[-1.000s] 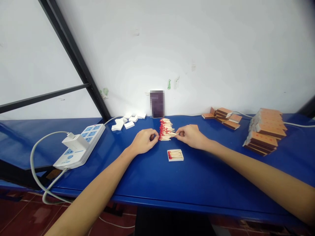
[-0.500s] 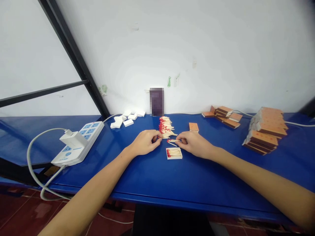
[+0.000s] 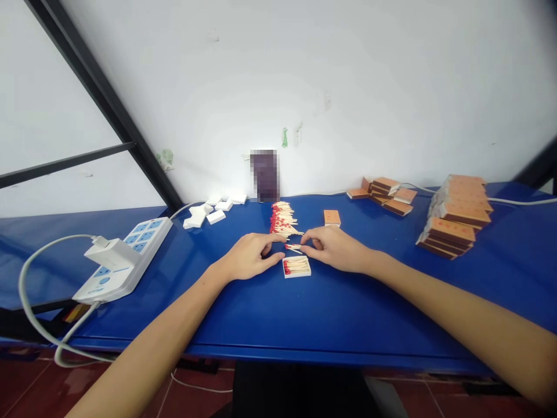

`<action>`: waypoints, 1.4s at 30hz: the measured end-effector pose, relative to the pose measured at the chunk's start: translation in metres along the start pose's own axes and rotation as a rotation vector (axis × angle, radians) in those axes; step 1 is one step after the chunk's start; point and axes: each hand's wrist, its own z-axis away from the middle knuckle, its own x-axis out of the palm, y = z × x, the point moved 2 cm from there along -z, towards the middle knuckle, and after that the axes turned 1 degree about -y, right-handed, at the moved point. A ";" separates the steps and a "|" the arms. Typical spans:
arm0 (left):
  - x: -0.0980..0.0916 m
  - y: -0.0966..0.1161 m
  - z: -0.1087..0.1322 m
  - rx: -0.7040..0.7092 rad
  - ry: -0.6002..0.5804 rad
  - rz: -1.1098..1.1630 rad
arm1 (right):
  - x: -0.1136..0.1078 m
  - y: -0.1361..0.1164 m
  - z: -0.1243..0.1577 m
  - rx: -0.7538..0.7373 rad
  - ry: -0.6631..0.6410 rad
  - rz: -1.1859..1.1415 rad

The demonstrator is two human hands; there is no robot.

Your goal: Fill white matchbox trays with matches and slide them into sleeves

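My left hand (image 3: 250,256) rests on the blue table with thumb and index finger spread, holding nothing. Its thumb tip comes close to the left edge of a small white matchbox tray (image 3: 298,276) with a layer of red-headed matches (image 3: 296,265) inside. Across from it, my right hand (image 3: 335,248) also has its finger and thumb apart. A few loose matches (image 3: 293,248) lie between the two hands, their bare ends by the right thumb. Just beyond the fingertips is a heap of matches (image 3: 284,219), heads to the left. An orange matchbox (image 3: 332,217) sits behind my right hand.
White trays (image 3: 216,216) are scattered at the back left, near a power strip (image 3: 150,238) with a charger and cable. Matchboxes lie in a loose pile (image 3: 387,194) at the back right, and stacked ones (image 3: 456,217) stand further right. A dark pixelated object (image 3: 265,176) leans against the wall.
My right hand's pinch on the matches has opened, leaving them on the table. My left finger and thumb have spread, the thumb coming nearer the tray. The view has shifted slightly.
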 end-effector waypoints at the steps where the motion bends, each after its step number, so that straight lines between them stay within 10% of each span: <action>1: 0.000 0.001 0.000 0.000 -0.005 -0.011 | 0.000 -0.001 0.000 -0.002 0.007 -0.001; 42: -0.002 0.009 0.000 -0.001 -0.013 -0.040 | -0.003 -0.001 0.000 0.095 0.051 -0.062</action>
